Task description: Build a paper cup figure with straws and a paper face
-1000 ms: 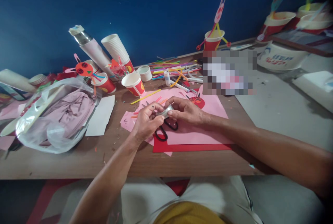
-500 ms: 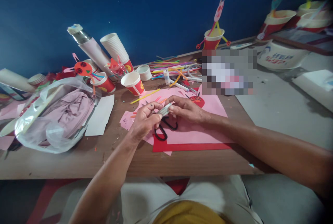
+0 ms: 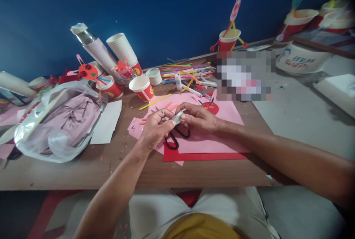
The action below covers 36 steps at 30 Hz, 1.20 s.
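Both hands grip a small pale grey-white piece (image 3: 177, 117), flat and short, whose exact kind I cannot make out. My left hand (image 3: 156, 126) is closed on its near end, thumb on top. At the far end, my right hand (image 3: 198, 117) pinches it between thumb and fingers. Beneath them lie scissors with black handles (image 3: 172, 142), their blades partly covered by my left hand. The scissors rest on pink paper (image 3: 216, 139), with a red sheet (image 3: 205, 157) showing under its front edge. A red cut-out face (image 3: 210, 107) lies beyond my right hand.
Behind my hands are a red-and-white paper cup (image 3: 142, 88), a glue bottle (image 3: 178, 81) and a heap of coloured pipe cleaners (image 3: 188, 70). A plastic bag (image 3: 61, 124) and white card (image 3: 107, 122) lie left. Cups with paper figures, one pink (image 3: 235, 11), stand along the wall.
The hands stay almost in place around the pale piece, which has tilted slightly between the fingers. The view has shifted a little.
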Tool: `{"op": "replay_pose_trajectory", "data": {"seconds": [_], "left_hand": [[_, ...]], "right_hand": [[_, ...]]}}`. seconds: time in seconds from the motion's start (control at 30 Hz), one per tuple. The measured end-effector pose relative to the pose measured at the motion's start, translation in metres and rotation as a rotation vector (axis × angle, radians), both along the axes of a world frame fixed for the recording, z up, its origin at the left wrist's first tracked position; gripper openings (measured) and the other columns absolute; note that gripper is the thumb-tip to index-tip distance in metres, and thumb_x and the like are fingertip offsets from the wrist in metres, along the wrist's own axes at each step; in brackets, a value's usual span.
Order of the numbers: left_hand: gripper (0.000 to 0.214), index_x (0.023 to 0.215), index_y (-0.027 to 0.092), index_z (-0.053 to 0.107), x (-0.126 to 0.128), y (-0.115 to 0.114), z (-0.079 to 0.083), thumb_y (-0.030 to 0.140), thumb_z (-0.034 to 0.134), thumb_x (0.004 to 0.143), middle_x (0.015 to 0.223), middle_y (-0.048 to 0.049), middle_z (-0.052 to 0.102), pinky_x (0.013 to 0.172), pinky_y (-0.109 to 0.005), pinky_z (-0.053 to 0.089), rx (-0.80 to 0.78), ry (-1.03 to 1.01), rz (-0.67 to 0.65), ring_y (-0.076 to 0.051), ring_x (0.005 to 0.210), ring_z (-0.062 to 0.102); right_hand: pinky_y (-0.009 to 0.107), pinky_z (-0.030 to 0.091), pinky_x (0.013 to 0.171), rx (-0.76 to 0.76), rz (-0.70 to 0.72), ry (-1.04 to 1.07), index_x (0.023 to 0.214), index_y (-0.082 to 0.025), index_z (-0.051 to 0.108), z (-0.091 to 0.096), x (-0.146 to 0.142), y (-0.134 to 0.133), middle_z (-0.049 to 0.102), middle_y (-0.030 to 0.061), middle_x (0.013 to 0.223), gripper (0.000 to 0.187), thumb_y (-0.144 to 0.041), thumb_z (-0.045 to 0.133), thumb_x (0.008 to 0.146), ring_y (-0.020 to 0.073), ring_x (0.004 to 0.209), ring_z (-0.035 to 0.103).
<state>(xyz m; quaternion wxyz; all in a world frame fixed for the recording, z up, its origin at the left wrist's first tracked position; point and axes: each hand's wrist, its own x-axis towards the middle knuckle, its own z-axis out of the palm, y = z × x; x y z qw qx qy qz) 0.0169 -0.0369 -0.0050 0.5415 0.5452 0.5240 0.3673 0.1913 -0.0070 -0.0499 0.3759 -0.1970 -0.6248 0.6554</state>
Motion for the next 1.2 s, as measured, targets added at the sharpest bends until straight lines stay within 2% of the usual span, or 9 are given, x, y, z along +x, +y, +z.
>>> {"op": "replay_pose_trajectory", "data": {"seconds": [0.27,0.4,0.5,0.57,0.63,0.73,0.83,1.03,1.2], "left_hand": [[0.012,0.068,0.016,0.052,0.007,-0.004,0.005,0.023,0.061,0.065,0.045,0.0064,0.047,0.035,-0.015,0.026,0.035,0.086,0.046,-0.004,0.036,0.037],[0.016,0.079,0.017,0.055,0.006,-0.004,0.001,0.027,0.063,0.07,0.052,0.0063,0.049,0.036,-0.014,0.03,0.096,-0.012,0.039,-0.003,0.037,0.039],[0.028,0.093,0.018,0.058,0.005,-0.001,-0.005,0.027,0.068,0.068,0.084,-0.0009,0.06,0.05,-0.017,0.044,0.227,-0.074,0.036,-0.007,0.057,0.056],[0.034,0.1,0.019,0.059,0.004,0.001,-0.008,0.027,0.069,0.068,0.1,-0.0046,0.059,0.062,-0.021,0.049,0.282,-0.052,0.023,-0.012,0.073,0.061],[0.038,0.106,0.02,0.059,0.002,0.003,-0.011,0.028,0.068,0.07,0.106,-0.006,0.058,0.069,-0.025,0.051,0.307,-0.015,-0.001,-0.015,0.081,0.062],[0.032,0.102,0.02,0.063,0.0,0.005,-0.013,0.029,0.066,0.072,0.109,-0.0063,0.058,0.079,-0.029,0.05,0.435,0.048,-0.029,-0.018,0.093,0.06],[0.025,0.097,0.021,0.066,0.0,0.006,-0.013,0.027,0.066,0.073,0.105,-0.0053,0.06,0.086,-0.029,0.047,0.595,0.168,-0.04,-0.018,0.1,0.056],[0.025,0.098,0.018,0.065,0.004,0.003,-0.012,0.026,0.065,0.074,0.101,-0.0068,0.06,0.08,-0.028,0.048,0.738,0.367,-0.017,-0.017,0.095,0.058],[0.025,0.101,0.017,0.064,0.005,0.001,-0.015,0.024,0.062,0.077,0.1,-0.0077,0.058,0.076,-0.027,0.049,0.855,0.51,-0.028,-0.016,0.093,0.058]], "right_hand": [[0.021,0.042,0.051,0.001,0.007,-0.049,0.104,-0.016,0.048,0.002,0.0,-0.001,0.054,-0.0036,0.059,0.03,-0.04,0.05,0.085,0.0093,0.053,0.052],[0.022,0.043,0.051,-0.071,-0.01,0.066,0.102,-0.017,0.047,0.001,-0.001,0.0,0.052,-0.0042,0.061,0.027,-0.038,0.049,0.086,0.009,0.052,0.052],[0.023,0.044,0.052,-0.112,-0.01,0.154,0.101,-0.019,0.047,0.001,-0.002,0.001,0.053,-0.0037,0.064,0.023,-0.037,0.049,0.087,0.0089,0.053,0.052],[0.024,0.044,0.051,-0.128,0.039,0.177,0.101,-0.02,0.045,0.002,-0.003,0.0,0.055,-0.0036,0.063,0.022,-0.037,0.046,0.088,0.0096,0.052,0.053],[0.024,0.044,0.05,-0.146,0.075,0.191,0.103,-0.021,0.042,0.004,-0.003,-0.002,0.055,-0.004,0.063,0.022,-0.038,0.044,0.089,0.0104,0.05,0.054],[0.024,0.045,0.05,-0.131,0.064,0.156,0.105,-0.022,0.041,0.005,-0.002,-0.003,0.057,-0.0033,0.064,0.024,-0.039,0.043,0.089,0.0106,0.052,0.054],[0.024,0.044,0.054,-0.006,-0.045,0.034,0.104,-0.019,0.046,0.005,0.002,0.001,0.056,-0.0025,0.064,0.025,-0.039,0.043,0.089,0.0109,0.055,0.054],[0.024,0.041,0.062,0.401,-0.339,-0.239,0.104,-0.016,0.056,0.004,0.008,0.007,0.059,0.0017,0.075,0.028,-0.035,0.049,0.085,0.012,0.066,0.053],[0.021,0.036,0.054,0.491,-0.407,-0.373,0.103,-0.015,0.058,0.005,0.008,0.003,0.056,-0.0015,0.064,0.028,-0.031,0.054,0.08,0.0101,0.057,0.048]]}}
